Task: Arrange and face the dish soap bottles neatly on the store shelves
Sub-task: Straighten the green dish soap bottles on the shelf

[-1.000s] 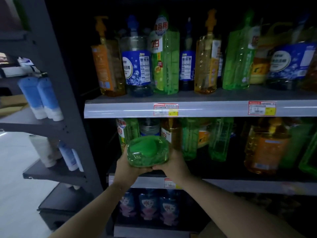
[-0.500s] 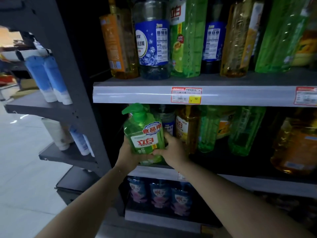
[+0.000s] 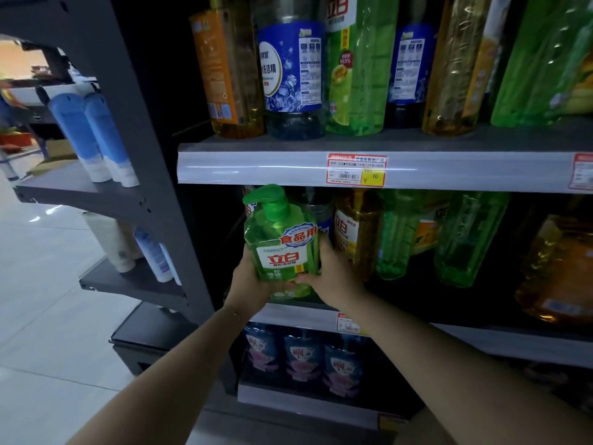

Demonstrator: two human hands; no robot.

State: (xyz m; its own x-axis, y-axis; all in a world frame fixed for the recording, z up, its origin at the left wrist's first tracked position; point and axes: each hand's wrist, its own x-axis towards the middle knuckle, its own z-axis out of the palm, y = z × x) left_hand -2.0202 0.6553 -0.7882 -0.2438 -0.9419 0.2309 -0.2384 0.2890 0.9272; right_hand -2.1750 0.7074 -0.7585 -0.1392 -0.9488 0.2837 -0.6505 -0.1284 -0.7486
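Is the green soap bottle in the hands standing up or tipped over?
Standing up: the green soap bottle has its pump on top and its label reads level. The left hand and right hand hold its sides.

Grey shelves (image 3: 256, 168): soap bottles (image 3: 356, 69), perhaps 3 pouches (image 3: 303, 358)

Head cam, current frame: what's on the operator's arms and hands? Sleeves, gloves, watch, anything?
Left hand and right hand are bare, with no gloves. Both arms are uncovered up to the frame edge, and no sleeve or watch is in view. A faint thin line at the left wrist could be a bracelet, but it is too small to tell.
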